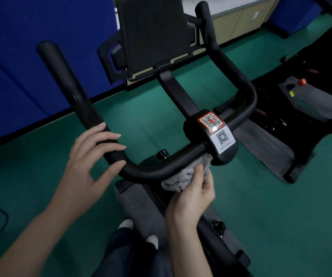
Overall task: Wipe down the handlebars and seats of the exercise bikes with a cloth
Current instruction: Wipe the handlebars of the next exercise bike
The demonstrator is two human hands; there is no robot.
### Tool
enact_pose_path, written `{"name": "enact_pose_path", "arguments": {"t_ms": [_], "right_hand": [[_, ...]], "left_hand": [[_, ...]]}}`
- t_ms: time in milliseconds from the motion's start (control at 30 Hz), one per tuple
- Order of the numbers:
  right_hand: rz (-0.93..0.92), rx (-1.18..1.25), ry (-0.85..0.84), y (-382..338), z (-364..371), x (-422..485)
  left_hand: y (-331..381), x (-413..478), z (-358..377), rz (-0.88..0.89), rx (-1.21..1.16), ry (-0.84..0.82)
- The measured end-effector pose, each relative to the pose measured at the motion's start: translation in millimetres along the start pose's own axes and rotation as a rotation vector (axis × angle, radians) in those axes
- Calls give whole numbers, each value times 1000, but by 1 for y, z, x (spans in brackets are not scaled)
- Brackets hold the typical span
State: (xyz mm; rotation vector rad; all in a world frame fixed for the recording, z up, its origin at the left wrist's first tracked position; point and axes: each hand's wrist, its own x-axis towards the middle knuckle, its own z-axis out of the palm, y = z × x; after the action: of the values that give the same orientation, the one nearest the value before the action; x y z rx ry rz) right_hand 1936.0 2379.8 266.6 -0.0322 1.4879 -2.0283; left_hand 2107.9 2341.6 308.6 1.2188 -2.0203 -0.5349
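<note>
A black exercise-bike handlebar (147,170) curves in front of me, with two horns rising left and right. My left hand (89,162) rests on the left bend, fingers laid loosely over the bar. My right hand (193,190) grips a grey cloth (183,176) and presses it against the underside of the bar, just left of the centre clamp (217,136) with its two QR stickers. The seat is out of view.
A black tablet holder (153,35) stands behind the bar. A second bike's base (305,108) on a grey mat lies to the right. Blue padded wall on the left, green floor all around, wooden cabinets at the back. My feet show below.
</note>
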Motion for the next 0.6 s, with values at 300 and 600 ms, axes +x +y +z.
{"name": "enact_pose_path", "arguments": {"t_ms": [300,600], "right_hand": [[276,21,-241,9,-14,-23],[243,-47,-357,5,-27,-34]], "left_hand": [[5,-1,5,-19,11,41],[3,-3,4,-23,5,33]]}}
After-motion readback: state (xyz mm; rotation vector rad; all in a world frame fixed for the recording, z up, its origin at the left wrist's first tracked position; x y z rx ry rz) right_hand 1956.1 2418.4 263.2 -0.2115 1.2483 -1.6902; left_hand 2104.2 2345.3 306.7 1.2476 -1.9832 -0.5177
